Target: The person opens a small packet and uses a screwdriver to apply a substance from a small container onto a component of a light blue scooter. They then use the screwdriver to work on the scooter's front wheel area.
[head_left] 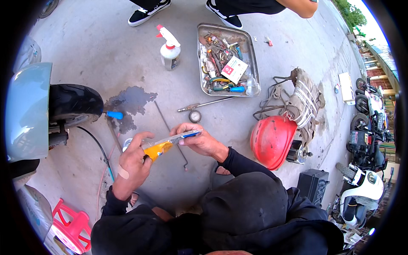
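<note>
A flat yellow and blue packet (158, 149) with a clear plastic edge is held up between both my hands, tilted with its right end farther away. My left hand (135, 163), a plaster on it, grips the yellow end, its forefinger raised. At the blue end, my right hand (204, 142) pinches the packet between thumb and fingers. What the packet contains cannot be made out. On the ground just beyond lie a small round gauge or gear-like ring (194, 116), a long metal bar (208, 103) and a thin bent rod (170, 131).
Left stands a scooter wheel (76, 102) near a blue-handled tool (114, 115). Ahead are a spray bottle (170, 55) and a metal tray (201, 63) of tools. A red helmet (273, 142) and folding stool (304, 95) are right, a pink stool (72, 225) lower left. Another person's shoes (148, 12) show beyond.
</note>
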{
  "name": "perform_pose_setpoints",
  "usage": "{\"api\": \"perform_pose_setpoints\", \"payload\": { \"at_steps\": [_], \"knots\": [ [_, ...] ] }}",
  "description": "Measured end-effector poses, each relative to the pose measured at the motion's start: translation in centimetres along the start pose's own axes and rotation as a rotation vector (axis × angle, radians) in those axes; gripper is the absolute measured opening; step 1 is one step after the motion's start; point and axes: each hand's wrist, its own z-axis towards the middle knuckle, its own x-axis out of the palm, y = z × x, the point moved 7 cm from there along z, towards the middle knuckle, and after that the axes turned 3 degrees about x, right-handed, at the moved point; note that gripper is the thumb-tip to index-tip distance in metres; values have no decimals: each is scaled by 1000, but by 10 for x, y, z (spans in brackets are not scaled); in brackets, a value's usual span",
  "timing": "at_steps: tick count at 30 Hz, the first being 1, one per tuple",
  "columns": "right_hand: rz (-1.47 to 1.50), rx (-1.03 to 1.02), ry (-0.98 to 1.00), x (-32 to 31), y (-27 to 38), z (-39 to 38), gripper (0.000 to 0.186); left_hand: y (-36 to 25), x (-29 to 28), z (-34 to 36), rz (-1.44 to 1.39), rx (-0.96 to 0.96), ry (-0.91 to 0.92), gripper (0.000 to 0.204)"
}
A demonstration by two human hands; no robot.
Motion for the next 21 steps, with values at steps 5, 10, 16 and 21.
{"api": "perform_pose_setpoints", "payload": {
  "at_steps": [5, 10, 16, 21],
  "knots": [
    [-271, 32, -55, 2, 12, -3, 30, -8, 0, -4, 26, 152, -108, 28],
    [-399, 2, -83, 5, 54, -11, 35, 7, 2, -7, -157, 26, -82, 33],
    [-777, 141, 8, 15, 51, -10, 25, 13, 6, -12, -273, -6, -70, 25],
    [-999, 155, 38, 10, 41, -8, 25, 8, 1, -12, -133, 27, -182, 13]
  ]
}}
